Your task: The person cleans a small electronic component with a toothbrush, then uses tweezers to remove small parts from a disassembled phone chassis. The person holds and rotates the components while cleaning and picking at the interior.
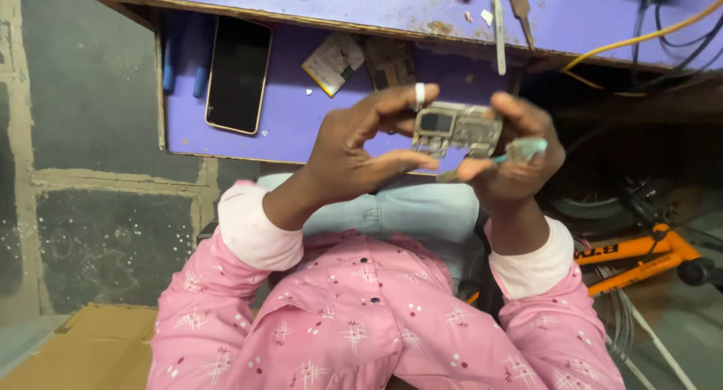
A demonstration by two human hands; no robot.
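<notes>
Both hands are up in front of the purple workbench (301, 119), pinching a small phone circuit board (458, 129) between them. Left hand (354, 145) grips its left edge with thumb and ringed finger, right hand (516, 152) clamps the right edge and also has a teal-handled tool (520, 150) tucked in. On the bench: a phone (238, 74) face up near its left edge, a battery (333, 62) mid-shelf
</notes>
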